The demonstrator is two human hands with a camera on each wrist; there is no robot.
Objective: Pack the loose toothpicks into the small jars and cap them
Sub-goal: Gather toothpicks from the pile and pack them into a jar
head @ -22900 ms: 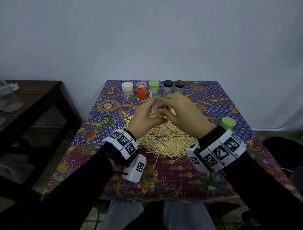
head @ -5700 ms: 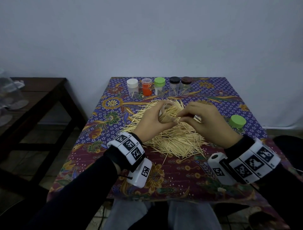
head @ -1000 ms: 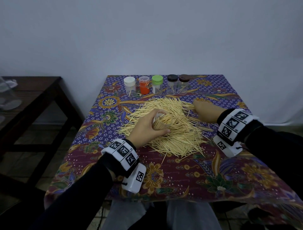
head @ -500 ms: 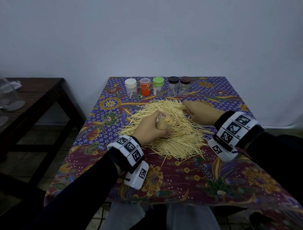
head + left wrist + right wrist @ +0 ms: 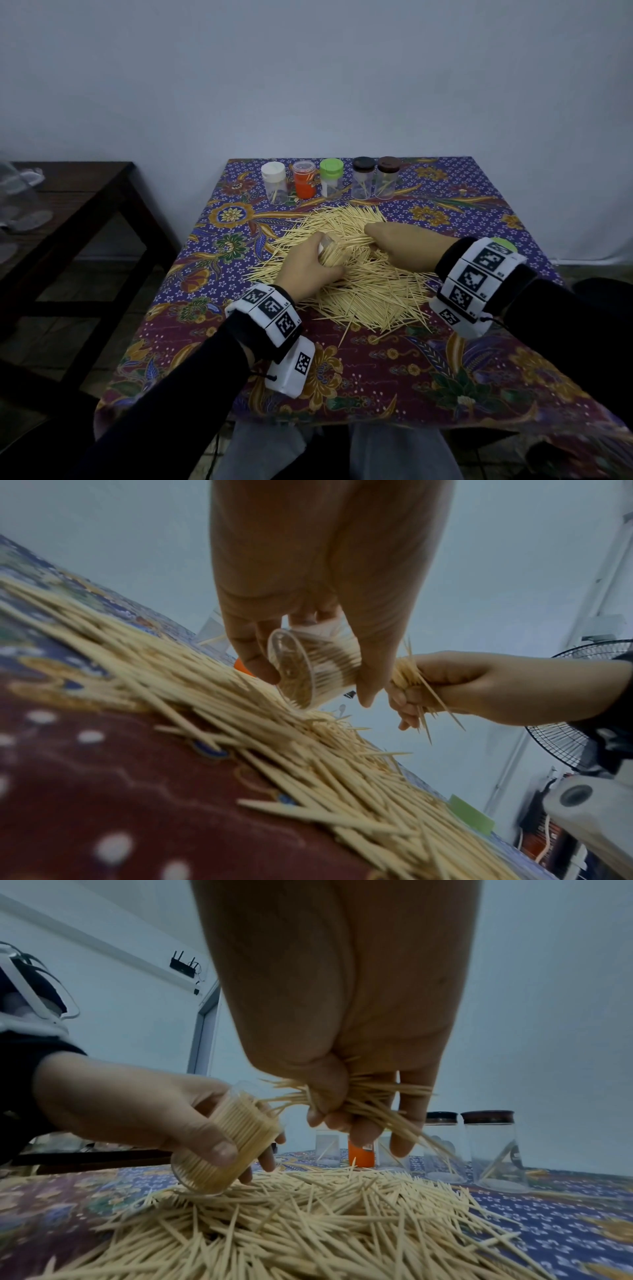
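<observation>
L hand point(image 5: 306, 270) is gripping small clear jar point(image 5: 226, 1146) round its wall, over the toothpick pile point(image 5: 359, 274) at mid tabletop point(image 5: 376, 370). Jar is tilting, mouth toward R, nearly full, sticks lying along its long axis. R hand point(image 5: 399, 241) is clenching a splayed bunch of toothpicks point(image 5: 359, 1099) beside the mouth. Judging: sticks light, stiff, slippery, prone to scatter; pinch mid-length, align w/ jar axis before feeding.

We note a plain pale wall point(image 5: 308, 75) behind the table, whose patterned cloth point(image 5: 376, 370) covers the top. A dark wooden side table point(image 5: 85, 205) stands to the left on a tiled floor point(image 5: 113, 274). A fan point(image 5: 561, 739) and a wall-mounted router point(image 5: 184, 966) are seen; lighting is dim.
</observation>
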